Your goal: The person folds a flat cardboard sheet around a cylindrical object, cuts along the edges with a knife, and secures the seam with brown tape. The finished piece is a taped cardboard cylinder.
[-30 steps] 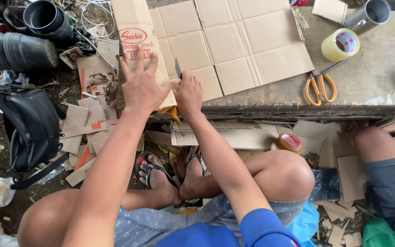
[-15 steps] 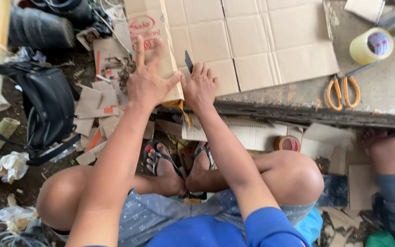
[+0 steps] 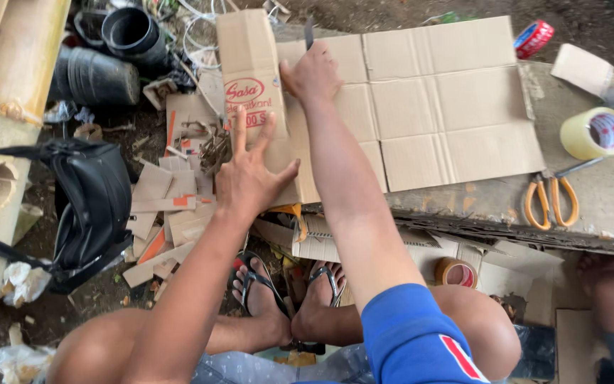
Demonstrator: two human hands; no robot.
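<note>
Left hand (image 3: 250, 178) presses the cardboard (image 3: 421, 107) flat, fingers spread; right hand (image 3: 312, 73), fingers clamped on a knife (image 3: 309, 32), rests at the cardboard's far edge.

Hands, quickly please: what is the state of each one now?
Left hand: open, fingers spread, pressing flat on the cardboard sheet.
Right hand: closed around a knife, blade on the cardboard.
</note>
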